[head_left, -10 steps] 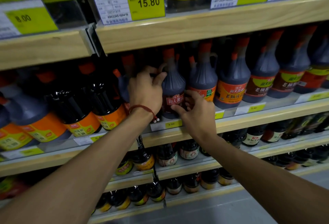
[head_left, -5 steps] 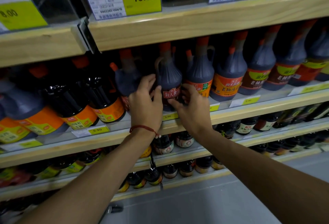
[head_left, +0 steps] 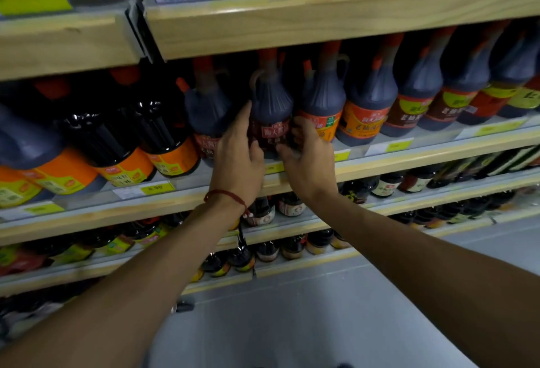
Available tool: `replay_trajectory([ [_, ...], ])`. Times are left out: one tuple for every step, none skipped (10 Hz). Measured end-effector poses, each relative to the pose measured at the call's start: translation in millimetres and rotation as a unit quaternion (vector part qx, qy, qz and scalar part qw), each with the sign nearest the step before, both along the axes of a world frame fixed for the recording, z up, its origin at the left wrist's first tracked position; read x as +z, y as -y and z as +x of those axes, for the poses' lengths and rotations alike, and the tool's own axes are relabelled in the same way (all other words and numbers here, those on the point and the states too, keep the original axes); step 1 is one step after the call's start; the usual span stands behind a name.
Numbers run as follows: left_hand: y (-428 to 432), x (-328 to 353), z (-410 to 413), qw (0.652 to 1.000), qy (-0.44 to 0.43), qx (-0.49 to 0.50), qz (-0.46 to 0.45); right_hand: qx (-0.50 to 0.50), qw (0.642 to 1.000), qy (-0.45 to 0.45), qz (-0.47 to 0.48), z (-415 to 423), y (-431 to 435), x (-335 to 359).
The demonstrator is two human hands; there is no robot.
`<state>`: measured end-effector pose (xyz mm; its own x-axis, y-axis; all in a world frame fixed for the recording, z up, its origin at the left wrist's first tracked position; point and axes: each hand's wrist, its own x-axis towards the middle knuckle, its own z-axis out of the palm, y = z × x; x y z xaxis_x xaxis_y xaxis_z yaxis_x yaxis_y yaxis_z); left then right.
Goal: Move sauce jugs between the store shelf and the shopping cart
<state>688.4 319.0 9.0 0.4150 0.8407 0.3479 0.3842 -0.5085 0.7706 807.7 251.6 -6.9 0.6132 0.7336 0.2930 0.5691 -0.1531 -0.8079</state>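
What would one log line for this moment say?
left hand: grips sauce jug left side | right hand: grips its right side | jug: upright in shelf row

dim | soft motion blur | edges bowed (wide-angle) | glossy bottle glints
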Motion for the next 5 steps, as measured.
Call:
replay_trajectory([
  [9,11,-11,0.999,-0.022,0.005,0.025,0.029,0.999,0.03,-0.008,1,15,11],
  [18,18,-19,0.996,-0.059,-0.002,0.064,0.046,0.995,0.079,-0.027,10,27,23],
  [35,30,-15,0.992,-0.105,0.005,0.075,0.057,0.986,0.146,-0.048,20,49,40],
  [61,48,-6,0.982,-0.142,-0.004,0.121,0.065,0.973,0.215,-0.057,38,77,59],
  [94,63,8,0.976,-0.167,0.007,0.139,0.083,0.966,0.223,-0.101,63,108,78],
])
